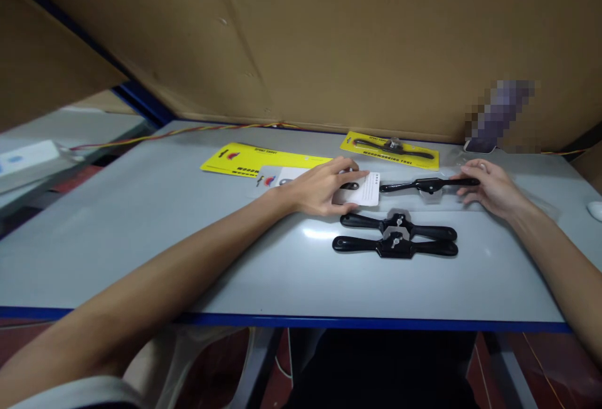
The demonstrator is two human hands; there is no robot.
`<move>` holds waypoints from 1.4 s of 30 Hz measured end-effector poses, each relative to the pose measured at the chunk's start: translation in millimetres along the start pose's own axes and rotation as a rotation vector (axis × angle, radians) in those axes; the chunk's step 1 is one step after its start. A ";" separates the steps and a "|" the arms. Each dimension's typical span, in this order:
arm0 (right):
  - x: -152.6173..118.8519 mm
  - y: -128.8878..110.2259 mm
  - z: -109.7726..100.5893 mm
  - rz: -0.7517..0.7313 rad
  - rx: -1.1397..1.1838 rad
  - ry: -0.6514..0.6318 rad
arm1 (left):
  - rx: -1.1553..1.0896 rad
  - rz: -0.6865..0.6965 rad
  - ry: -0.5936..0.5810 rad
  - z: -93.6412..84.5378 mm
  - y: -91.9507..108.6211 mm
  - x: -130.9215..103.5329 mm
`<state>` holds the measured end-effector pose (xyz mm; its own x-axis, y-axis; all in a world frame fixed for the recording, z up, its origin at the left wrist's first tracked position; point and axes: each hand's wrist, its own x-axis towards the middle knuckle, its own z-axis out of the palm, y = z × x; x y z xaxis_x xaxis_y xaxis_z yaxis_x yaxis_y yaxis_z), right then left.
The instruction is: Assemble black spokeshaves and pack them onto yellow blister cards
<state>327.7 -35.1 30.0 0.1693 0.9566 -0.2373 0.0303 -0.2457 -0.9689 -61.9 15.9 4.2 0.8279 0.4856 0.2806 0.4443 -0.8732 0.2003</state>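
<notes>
My left hand (324, 186) lies over a white printed card (371, 192) in clear plastic, with its thumb at the near edge and fingers at the far edge. A black spokeshave (429, 184) extends from the card's right side, where a clear plastic bag (475, 204) spreads out. Its right handle end is between the fingers of my right hand (491, 186). Closer to me, two more black spokeshaves (367, 222) with silvery blades lie side by side, one just nearer than the other. My left palm hides part of the white card.
Yellow cards (226, 157) lie behind my left hand. A packed spokeshave on a yellow card (352, 142) rests near the back panel (305, 39). At the far right are a pixelated purple item (498, 120) and a white object (595, 209). A red-yellow cable (188, 130) runs along the back.
</notes>
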 end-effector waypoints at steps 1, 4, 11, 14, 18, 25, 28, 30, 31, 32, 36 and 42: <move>-0.1 0.4 -0.1 -0.003 0.000 -0.002 | -0.009 -0.008 0.002 -0.2 0.7 0.3; -2.0 -0.1 1.8 -0.011 0.000 -0.004 | -0.042 -0.020 0.026 -0.5 2.8 1.9; -9.6 -1.1 21.0 -0.004 0.061 -0.057 | -0.137 -0.033 0.218 9.8 17.1 14.7; -9.9 1.2 25.6 -0.018 0.094 -0.065 | -0.136 -0.105 0.307 4.4 17.0 16.8; -10.1 1.9 24.0 -0.032 0.137 -0.030 | -0.040 -0.365 0.404 -22.9 -11.7 3.6; -11.7 1.4 18.2 -0.132 0.147 0.020 | -0.207 -0.867 0.504 -30.3 -72.1 -19.1; -11.5 0.2 15.1 -0.192 0.160 0.027 | -0.363 -0.891 0.524 -25.4 -72.6 -15.3; -11.6 -1.0 13.0 -0.204 0.196 0.029 | -0.613 -0.903 0.537 -30.4 -67.2 -14.0; -11.7 -1.4 12.2 -0.201 0.213 0.029 | -0.767 -0.895 0.527 -34.8 -63.6 -14.5; -11.8 -1.4 11.8 -0.195 0.224 0.030 | -0.911 -0.874 0.506 -39.7 -59.7 -15.4; -12.9 1.9 16.1 -0.165 0.252 0.017 | -1.152 -0.761 0.437 -50.6 -43.2 -16.2; -20.2 5.7 44.2 -0.105 0.234 -0.131 | -1.228 -0.668 0.514 -36.2 -12.7 5.5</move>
<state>281.0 -48.9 26.1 0.0481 0.9907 -0.1275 -0.1894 -0.1163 -0.9750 -75.4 31.2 37.2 0.2683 0.9615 0.0601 -0.0916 -0.0367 0.9951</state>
